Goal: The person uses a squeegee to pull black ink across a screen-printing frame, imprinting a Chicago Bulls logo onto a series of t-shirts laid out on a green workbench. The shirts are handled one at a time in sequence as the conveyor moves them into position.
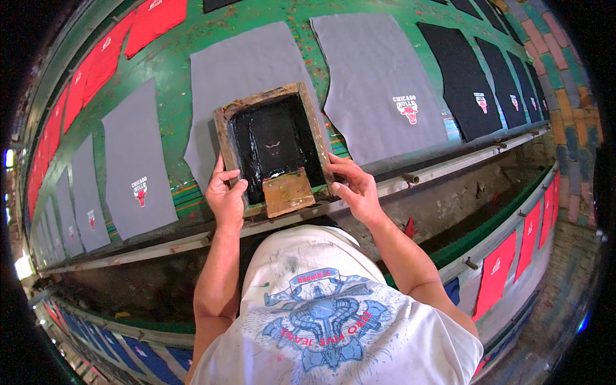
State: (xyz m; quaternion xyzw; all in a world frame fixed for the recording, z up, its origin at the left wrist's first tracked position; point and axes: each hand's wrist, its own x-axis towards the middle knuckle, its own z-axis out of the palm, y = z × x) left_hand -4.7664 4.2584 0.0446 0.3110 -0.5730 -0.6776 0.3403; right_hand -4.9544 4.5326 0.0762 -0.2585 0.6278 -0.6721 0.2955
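Note:
My left hand (224, 192) grips the left side of a wooden screen-printing frame (256, 95), and my right hand (346, 181) holds its right side. The frame has a dark, ink-smeared mesh with a faint emblem in the middle. A squeegee with a yellowish flat face (288, 192) rests inside it at the near end, overlapping the near edge. Under the frame lies a grey fabric panel (237, 58) without any visible print, its lower part hidden. To the right, another grey panel (375, 70) carries a small red, white and black printed emblem (406, 110).
Printed grey panels (138, 160), red panels (151, 25) and black panels (459, 77) line the green table (160, 70). A metal rail (449, 163) with pegs runs along its near edge. Another bench holds red panels (494, 276) and blue ones (144, 353). Brick flooring (571, 128) is at right.

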